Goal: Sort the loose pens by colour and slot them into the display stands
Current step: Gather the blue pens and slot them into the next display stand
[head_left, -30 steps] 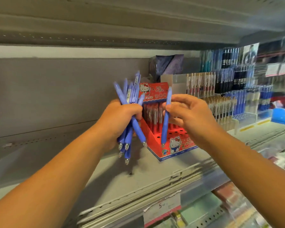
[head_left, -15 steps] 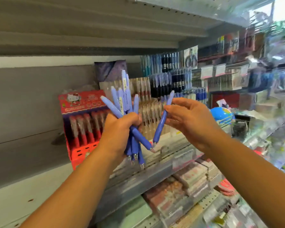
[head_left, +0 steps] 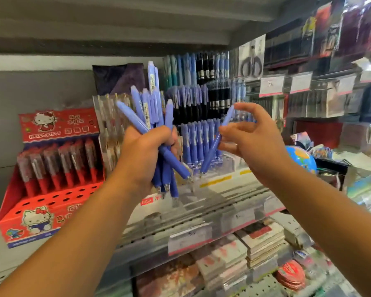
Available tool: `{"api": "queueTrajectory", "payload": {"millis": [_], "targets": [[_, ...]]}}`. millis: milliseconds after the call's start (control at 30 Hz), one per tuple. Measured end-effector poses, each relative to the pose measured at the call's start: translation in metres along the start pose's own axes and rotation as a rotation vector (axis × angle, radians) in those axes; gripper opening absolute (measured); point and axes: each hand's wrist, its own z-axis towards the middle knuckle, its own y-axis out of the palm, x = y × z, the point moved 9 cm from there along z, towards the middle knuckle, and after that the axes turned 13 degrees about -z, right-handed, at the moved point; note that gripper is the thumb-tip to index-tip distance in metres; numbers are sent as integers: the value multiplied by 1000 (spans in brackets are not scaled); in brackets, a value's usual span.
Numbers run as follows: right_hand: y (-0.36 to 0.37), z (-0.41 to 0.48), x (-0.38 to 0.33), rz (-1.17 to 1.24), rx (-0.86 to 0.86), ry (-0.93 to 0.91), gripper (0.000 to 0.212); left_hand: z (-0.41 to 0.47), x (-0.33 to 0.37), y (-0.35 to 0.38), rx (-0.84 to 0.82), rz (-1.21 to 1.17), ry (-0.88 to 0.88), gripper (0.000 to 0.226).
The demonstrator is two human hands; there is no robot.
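Note:
My left hand is clenched around a bundle of several blue pens, their caps fanning upward and their tips poking out below my fist. My right hand pinches a single blue pen between thumb and fingers, tilted with its tip down, just in front of a clear stand that holds rows of blue pens. Higher tiers of that stand carry more blue and black pens.
A red cartoon-cat display box with red pens stands on the shelf at the left. A clear rack of pale pens is behind my left hand. A small globe and packaged goods sit at the right. Price tags line the shelf edge.
The view has swung right, so the red box slid left and the blue-pen stand came to the centre. My right hand has spread its fingers more while keeping the single pen.

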Motion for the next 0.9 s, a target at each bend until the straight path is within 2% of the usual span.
{"api": "queueTrajectory", "payload": {"millis": [100, 233, 333, 433, 533, 767, 900], "targets": [[1, 27, 5, -77, 22, -98, 46, 24, 1, -8, 39, 63, 55, 5], [11, 53, 10, -232, 8, -249, 51, 41, -3, -8, 47, 109, 123, 18], [24, 68, 14, -322, -25, -339, 48, 42, -11, -13, 130, 133, 148, 7], [38, 78, 21, -370, -74, -405, 47, 35, -17, -16, 208, 215, 162, 16], [49, 86, 27, -368, -137, -449, 49, 25, -19, -18, 298, 259, 191, 19], [68, 78, 38, -423, -293, -540, 51, 5, -42, -26, 513, 280, 195, 3], [80, 68, 43, -517, -375, -567, 51, 2, -51, -22, 540, 303, 169, 15]]}}
